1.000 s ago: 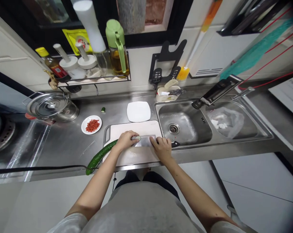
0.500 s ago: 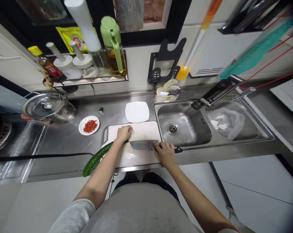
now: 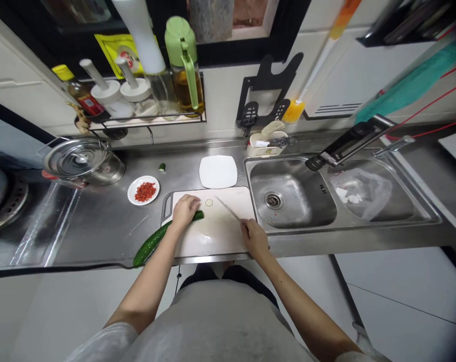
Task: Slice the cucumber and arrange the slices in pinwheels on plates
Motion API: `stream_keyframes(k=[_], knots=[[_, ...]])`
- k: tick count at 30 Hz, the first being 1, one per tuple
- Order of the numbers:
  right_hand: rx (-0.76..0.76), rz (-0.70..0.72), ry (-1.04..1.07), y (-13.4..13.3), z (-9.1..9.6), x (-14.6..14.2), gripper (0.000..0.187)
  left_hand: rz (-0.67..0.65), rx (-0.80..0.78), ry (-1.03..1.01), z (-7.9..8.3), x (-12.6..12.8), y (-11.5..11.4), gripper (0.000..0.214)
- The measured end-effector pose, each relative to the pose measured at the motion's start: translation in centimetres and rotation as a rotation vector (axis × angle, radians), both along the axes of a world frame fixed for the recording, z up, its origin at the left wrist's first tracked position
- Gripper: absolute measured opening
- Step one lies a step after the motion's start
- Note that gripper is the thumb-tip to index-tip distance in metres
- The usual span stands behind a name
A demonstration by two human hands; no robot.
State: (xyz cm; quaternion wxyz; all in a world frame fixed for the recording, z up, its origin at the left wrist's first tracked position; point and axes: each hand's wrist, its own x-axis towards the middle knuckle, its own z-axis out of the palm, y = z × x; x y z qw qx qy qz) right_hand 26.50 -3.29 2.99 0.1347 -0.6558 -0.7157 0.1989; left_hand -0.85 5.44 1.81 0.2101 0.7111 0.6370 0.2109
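A long green cucumber (image 3: 152,243) lies slantwise over the left part of the white cutting board (image 3: 220,236), its lower end hanging past the counter edge. My left hand (image 3: 184,209) presses down on it near the cut end, fingers curled over it. One thin cucumber slice (image 3: 209,202) rests on the board just right of that hand. My right hand (image 3: 254,238) grips the handle of a knife (image 3: 228,208), whose blade stands on edge and points up-left toward the slice.
A white square plate (image 3: 218,171) sits behind the board. A small plate of chopped red chilli (image 3: 144,190) and a cucumber end piece (image 3: 162,167) lie to the left, near a lidded steel pot (image 3: 82,161). The sink (image 3: 292,196) is at right.
The knife blade lay flat on the board; now it is turned on edge, pointing up-left. My left hand left a slice on the board and settled back on the cucumber.
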Motion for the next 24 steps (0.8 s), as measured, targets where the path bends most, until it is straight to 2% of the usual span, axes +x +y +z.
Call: stream_keyframes(k=[4,7,13,24], knots=[[-0.244,-0.013,0.005,0.8,1.2,-3.3,0.03,-0.205,0.08,-0.061,0.0,-2.0,-2.8,0.023],[-0.339,0.023,-0.021,1.2,2.6,-6.1,0.028,-0.314,0.111,-0.043,-0.7,-2.5,-3.9,0.027],[-0.441,0.074,-0.007,1.7,3.8,-9.7,0.031,-0.336,0.137,0.024,-1.8,-2.7,-4.1,0.031],[-0.427,0.087,0.016,1.1,2.8,-10.7,0.035,-0.377,0.152,0.089,-2.3,-3.0,-4.0,0.033]])
